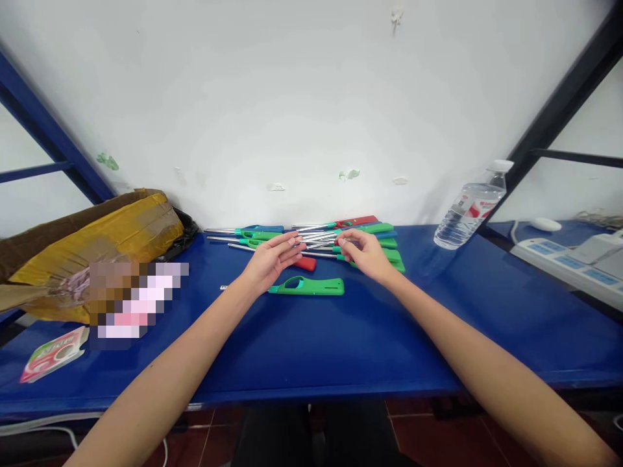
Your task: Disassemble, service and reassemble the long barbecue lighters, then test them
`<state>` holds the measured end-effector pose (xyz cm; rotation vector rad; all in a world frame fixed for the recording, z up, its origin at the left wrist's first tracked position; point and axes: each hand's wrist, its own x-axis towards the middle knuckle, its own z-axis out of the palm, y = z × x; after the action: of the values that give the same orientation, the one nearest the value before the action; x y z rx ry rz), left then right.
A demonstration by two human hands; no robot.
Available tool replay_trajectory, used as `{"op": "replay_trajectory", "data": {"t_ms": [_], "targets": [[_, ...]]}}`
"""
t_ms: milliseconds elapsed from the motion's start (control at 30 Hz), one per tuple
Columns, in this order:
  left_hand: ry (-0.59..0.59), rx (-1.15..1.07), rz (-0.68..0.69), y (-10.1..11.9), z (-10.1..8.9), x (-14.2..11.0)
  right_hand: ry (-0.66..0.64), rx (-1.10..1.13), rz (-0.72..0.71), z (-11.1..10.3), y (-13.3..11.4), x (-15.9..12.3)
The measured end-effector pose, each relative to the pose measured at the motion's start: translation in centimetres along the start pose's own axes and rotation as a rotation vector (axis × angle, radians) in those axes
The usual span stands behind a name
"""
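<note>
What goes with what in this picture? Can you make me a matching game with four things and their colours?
Things:
1. Long lighter nearest the table's front edge
2. Water bottle
3. Table
4. Taped box

Looks:
A. Clear, standing towards the right
B. Brown and yellow, at the left
C. Mostly green
D. Blue, with a flat top

Right pairs:
1-C
2-A
3-D
4-B
</note>
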<state>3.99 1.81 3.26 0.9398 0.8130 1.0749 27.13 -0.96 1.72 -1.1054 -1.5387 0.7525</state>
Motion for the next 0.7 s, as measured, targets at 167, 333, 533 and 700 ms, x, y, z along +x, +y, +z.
{"op": "replay_trajectory", "data": {"t_ms": [167, 333, 533, 700], "targets": [[-0.021, -0.006, 0.011, -0.11, 0.04, -0.08, 0.005, 0.006, -0.001, 0.15, -0.15, -0.04], [-0.032, -0.014, 0.012, -0.26, 0.02, 0.01, -0.005, -0.003, -0.013, 0.19, -0.18, -0.11], [-0.029, -0.009, 0.039, -0.15, 0.33, -0.25, 0.024, -0.04, -0.025, 0.15, -0.21, -0.11], [0.012, 0.061, 0.055, -0.04, 0.62, -0.65, 0.022, -0.086, -0.046, 0.19, -0.15, -0.21]]}}
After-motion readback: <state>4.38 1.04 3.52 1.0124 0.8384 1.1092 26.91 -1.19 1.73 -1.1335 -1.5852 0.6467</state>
